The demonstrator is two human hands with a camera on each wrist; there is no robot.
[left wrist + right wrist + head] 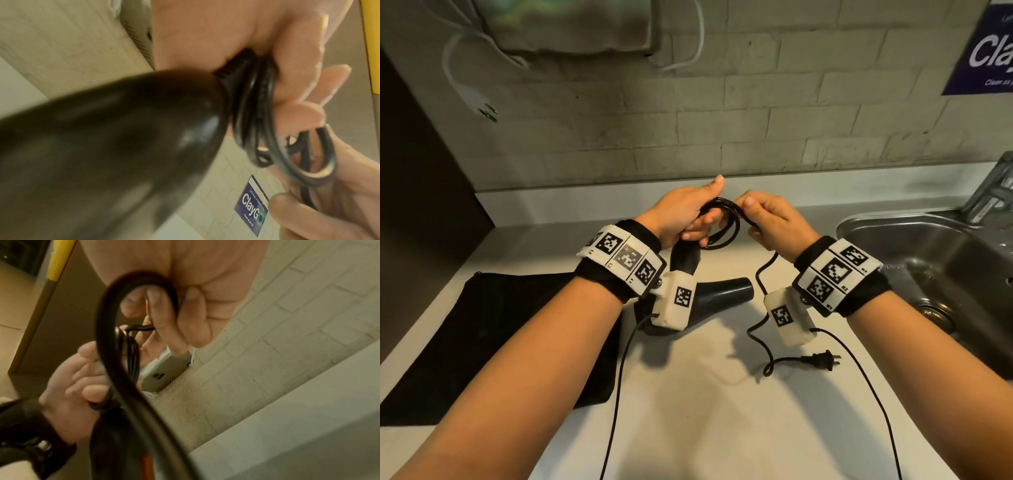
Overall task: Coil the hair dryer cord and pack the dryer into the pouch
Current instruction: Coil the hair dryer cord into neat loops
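Note:
The black hair dryer hangs below my left hand, nozzle pointing right, its body partly hidden by the wrist camera. That hand grips the end of the dryer handle together with several loops of the black cord. My right hand pinches the cord right beside the coil. From there the loose cord drops to the counter and ends at the plug. The black pouch lies flat on the counter under my left forearm. The left wrist view shows the coil close up.
A steel sink with a faucet sits at the right. The white counter ends at a brick wall with a white box and a blue sign. Thin camera cables trail from both wrists towards me.

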